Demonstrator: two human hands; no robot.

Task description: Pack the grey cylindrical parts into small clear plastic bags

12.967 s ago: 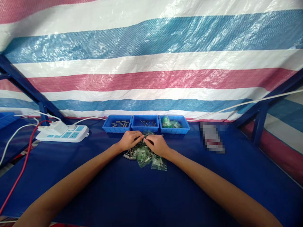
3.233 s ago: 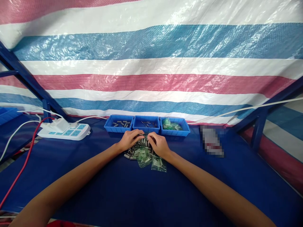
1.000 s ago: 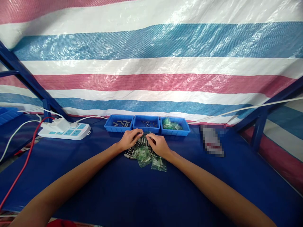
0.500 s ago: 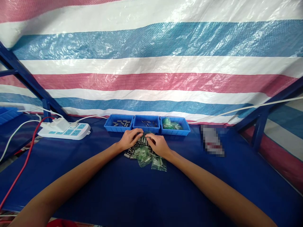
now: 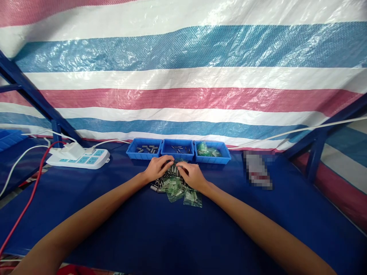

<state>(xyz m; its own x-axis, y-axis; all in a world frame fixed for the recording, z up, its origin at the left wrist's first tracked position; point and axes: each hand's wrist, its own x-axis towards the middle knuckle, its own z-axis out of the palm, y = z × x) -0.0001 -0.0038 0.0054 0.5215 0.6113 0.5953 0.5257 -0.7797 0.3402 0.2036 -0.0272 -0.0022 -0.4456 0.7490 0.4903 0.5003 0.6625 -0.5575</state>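
My left hand [image 5: 157,168] is at the far left side of a mixed pile, fingers curled with thumb close to them. Opposite it, my right hand [image 5: 192,175] is bent the same way over the pile's right side. Anything in the fingertips is too small or hidden to make out. Between and below the hands lie grey metal cylinders [image 5: 154,188], thin metal pieces and small clear greenish bags [image 5: 175,190] with parts inside. Another clear bag [image 5: 193,198] lies at the front right of the pile, near my right wrist.
Behind the hands stand three blue bins: a left bin [image 5: 137,156] with grey cylinders, a middle bin [image 5: 177,157] with thin metal pieces, and a right bin [image 5: 212,159] with greenish bags. A white power strip [image 5: 93,162] is at left; a blurred-out item [image 5: 257,172] lies at right.
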